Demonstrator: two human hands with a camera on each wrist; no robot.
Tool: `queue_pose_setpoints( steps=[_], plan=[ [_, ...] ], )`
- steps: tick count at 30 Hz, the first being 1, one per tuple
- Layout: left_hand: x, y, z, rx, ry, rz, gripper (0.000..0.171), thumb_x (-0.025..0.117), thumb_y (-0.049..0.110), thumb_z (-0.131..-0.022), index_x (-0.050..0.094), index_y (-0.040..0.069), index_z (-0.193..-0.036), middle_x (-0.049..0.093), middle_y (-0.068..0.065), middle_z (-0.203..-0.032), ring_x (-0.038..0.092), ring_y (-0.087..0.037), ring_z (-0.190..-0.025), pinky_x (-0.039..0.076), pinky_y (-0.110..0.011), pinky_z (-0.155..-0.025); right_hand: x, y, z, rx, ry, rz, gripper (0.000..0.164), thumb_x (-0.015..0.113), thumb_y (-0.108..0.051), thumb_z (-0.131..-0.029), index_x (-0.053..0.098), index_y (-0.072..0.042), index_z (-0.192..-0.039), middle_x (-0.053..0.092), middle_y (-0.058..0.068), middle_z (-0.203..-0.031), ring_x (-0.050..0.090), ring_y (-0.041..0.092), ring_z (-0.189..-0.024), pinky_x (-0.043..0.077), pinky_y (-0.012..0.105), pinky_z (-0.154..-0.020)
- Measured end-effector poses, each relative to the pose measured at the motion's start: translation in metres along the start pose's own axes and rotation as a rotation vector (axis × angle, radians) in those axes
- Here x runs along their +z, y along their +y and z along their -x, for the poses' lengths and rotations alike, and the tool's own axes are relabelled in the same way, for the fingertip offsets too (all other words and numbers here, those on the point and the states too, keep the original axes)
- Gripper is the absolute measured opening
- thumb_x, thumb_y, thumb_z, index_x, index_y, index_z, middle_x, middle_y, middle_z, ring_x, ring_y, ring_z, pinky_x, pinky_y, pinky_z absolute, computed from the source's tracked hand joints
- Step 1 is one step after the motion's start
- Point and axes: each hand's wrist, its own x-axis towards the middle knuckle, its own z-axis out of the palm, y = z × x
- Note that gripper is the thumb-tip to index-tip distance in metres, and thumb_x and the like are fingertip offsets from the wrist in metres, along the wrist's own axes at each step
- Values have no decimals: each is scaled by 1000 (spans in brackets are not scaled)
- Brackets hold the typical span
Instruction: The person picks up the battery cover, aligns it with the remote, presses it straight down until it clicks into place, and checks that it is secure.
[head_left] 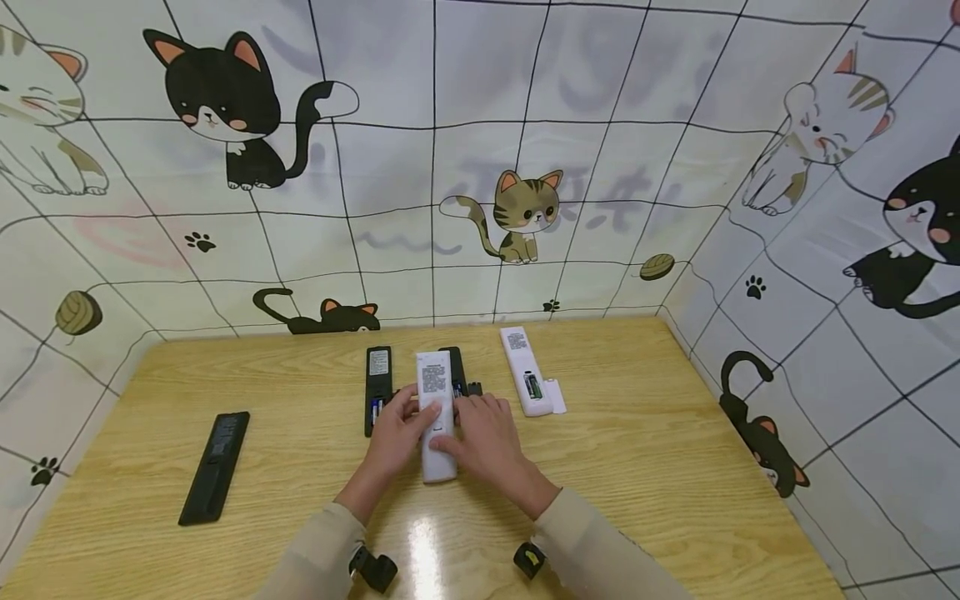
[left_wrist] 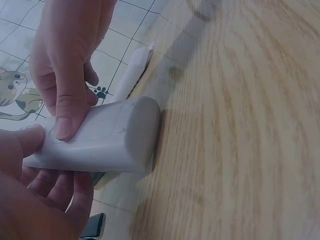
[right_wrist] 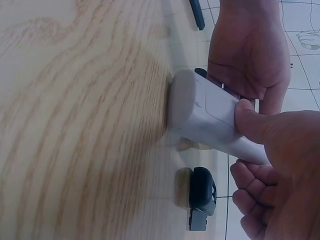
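A white remote control (head_left: 433, 375) lies with its labelled back facing up, its near end on or close to the table. My left hand (head_left: 395, 433) grips its left side, thumb over the back and fingers around the edge. From the right, my right hand (head_left: 489, 442) holds it too, the thumb (right_wrist: 252, 122) pressing on the battery cover (right_wrist: 220, 107). That cover appears seated in the back. Just behind the hands are two black remotes: one (head_left: 378, 367) with batteries exposed, the other (head_left: 456, 362) partly hidden by the white one.
Right of the hands, a second white remote (head_left: 517, 350) lies with a battery showing, its loose cover (head_left: 556, 397) alongside. A black remote (head_left: 216, 467) rests at the left of the wooden table (head_left: 315, 367). A small black piece (head_left: 475, 388) sits behind my right hand. Cat-patterned cloth walls (head_left: 390, 167) surround the table.
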Motion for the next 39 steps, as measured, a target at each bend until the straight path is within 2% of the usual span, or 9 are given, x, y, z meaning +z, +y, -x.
queue_pose_setpoints(
  steps=[8,14,18,27,33,39],
  plan=[
    [-2,-3,0,-9,-1,13,39,62,22,-96,55,20,-134,71,-14,-113,71,-24,-99,56,-31,-77,-1,0,-5,21,-109,-61,38,71,-55,-81,60,-20,-89,51,-10,-70,43,13,-72,31,29,-72],
    [-3,-4,0,0,3,6,39,63,22,-96,55,19,-134,70,-15,-114,70,-24,-100,56,-32,-80,-1,0,-7,19,-148,-106,36,71,-53,-83,61,-20,-93,52,-10,-70,43,13,-70,31,30,-71],
    [-4,-4,-1,12,-1,2,39,63,22,-96,55,19,-134,71,-15,-113,70,-23,-98,56,-32,-79,-1,0,-8,9,-154,-120,37,70,-52,-83,60,-19,-96,52,-9,-72,44,13,-71,32,30,-73],
    [-7,-4,-2,18,1,-9,39,62,25,-96,56,18,-134,71,-15,-111,70,-20,-95,53,-24,-75,2,-3,-6,-48,-149,-59,45,66,-52,-86,58,-12,-107,55,-4,-84,44,16,-78,33,31,-75],
    [-8,-5,0,3,-5,-10,41,62,27,-96,54,20,-135,71,-14,-113,69,-19,-95,52,-24,-74,4,-4,-3,-52,-148,-4,48,63,-52,-89,56,-11,-112,56,-2,-91,46,18,-86,33,32,-77],
    [-7,-4,0,6,-4,-15,42,62,26,-96,53,22,-137,70,-11,-113,69,-18,-96,54,-25,-76,5,-3,-1,-39,-133,-6,46,62,-52,-90,56,-13,-113,58,-2,-94,45,17,-85,34,34,-80]
  ],
)
